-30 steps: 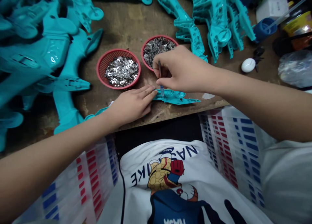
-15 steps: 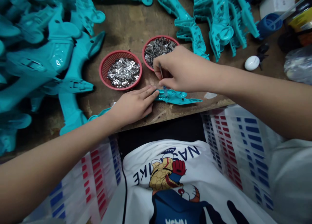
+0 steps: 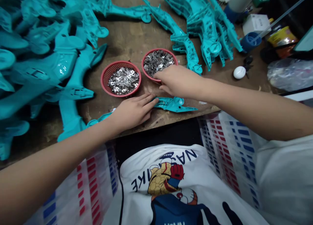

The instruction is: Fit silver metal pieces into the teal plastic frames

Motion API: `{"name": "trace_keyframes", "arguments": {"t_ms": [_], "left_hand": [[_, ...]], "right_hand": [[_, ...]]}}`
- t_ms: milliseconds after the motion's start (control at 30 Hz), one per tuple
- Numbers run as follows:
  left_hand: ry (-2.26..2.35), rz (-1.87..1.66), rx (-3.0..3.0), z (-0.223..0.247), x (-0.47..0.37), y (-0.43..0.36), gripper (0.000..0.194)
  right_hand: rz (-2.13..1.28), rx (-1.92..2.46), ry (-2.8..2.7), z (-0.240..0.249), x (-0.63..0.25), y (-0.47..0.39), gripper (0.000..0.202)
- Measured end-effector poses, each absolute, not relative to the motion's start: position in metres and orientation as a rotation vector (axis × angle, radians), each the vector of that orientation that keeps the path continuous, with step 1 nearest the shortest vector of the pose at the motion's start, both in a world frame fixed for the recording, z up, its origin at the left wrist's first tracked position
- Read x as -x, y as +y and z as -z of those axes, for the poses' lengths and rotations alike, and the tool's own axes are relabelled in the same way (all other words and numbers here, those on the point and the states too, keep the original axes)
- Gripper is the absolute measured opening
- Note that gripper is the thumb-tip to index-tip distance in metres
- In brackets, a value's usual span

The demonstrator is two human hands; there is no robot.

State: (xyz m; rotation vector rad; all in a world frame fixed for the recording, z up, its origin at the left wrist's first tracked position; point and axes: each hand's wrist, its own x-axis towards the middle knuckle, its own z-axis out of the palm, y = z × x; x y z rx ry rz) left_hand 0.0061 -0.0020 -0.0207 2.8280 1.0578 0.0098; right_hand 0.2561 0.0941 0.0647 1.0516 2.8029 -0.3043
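Observation:
My left hand (image 3: 133,111) lies over a long teal plastic piece (image 3: 182,108) at the table's near edge, fingers stretched flat across its middle. One end of the piece sticks out to the right, and more teal shows by my left wrist. My right hand (image 3: 179,81) is at the near rim of the right red basket (image 3: 144,75), fingers curled inward. Its fingertips are mostly hidden, so I cannot see what they hold. That basket contains small dark metal parts (image 3: 158,61). Beside it, the left red basket (image 3: 104,78) holds shiny flat metal clips (image 3: 124,80).
A large heap of teal plastic pieces (image 3: 51,61) fills the left side. More are stacked at the back right (image 3: 202,25). Farther right are a blue cup (image 3: 249,42), a white box (image 3: 256,24), a white oval object (image 3: 239,72) and a clear plastic bag (image 3: 288,73).
My right hand has moved from above the teal piece to the right basket's near rim. The thin tool seen in it earlier is out of sight. My left hand stays on the piece.

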Motion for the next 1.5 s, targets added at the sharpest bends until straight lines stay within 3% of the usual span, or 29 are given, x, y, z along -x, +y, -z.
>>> {"name": "trace_keyframes", "arguments": {"t_ms": [133,400,700,800,933,1000,1133,1267,1367,1500], "left_hand": [[1.024,-0.061,-2.873,0.025,-0.004,-0.001,0.060],[1.050,-0.152,-2.791,0.028,-0.003,-0.003,0.054],[1.126,-0.283,-2.652,0.031,-0.005,0.000,0.049],[1.160,-0.314,-2.599,0.028,-0.010,-0.003,0.043],[1.205,-0.378,-2.543,0.018,-0.019,-0.014,0.029],[1.177,-0.462,-2.559,0.006,-0.025,-0.020,0.025],[1.177,-0.850,-2.673,-0.039,-0.028,-0.028,0.025],[1.134,-1.210,-2.786,-0.076,-0.014,-0.030,0.033],[1.077,-1.011,-2.953,-0.075,0.000,-0.023,0.023],[0.941,-0.580,-3.133,-0.051,0.006,-0.004,0.022]], "right_hand": [[0.300,-0.984,2.677,-0.059,-0.249,0.083,0.022],[0.644,-0.909,2.500,-0.046,-0.246,0.092,0.015],[0.598,-0.986,2.496,-0.047,-0.243,0.088,0.018],[0.555,-0.959,2.540,-0.050,-0.249,0.089,0.036],[0.547,-0.803,2.531,-0.067,-0.253,0.067,0.108],[0.486,-0.792,2.456,-0.083,-0.255,0.047,0.124],[0.396,-0.969,2.474,-0.125,-0.276,0.027,0.100],[0.313,-1.360,2.713,-0.141,-0.314,0.078,0.078],[0.198,-1.785,2.715,-0.117,-0.327,0.141,0.051],[0.335,-2.181,2.388,-0.072,-0.310,0.198,0.045]]}}
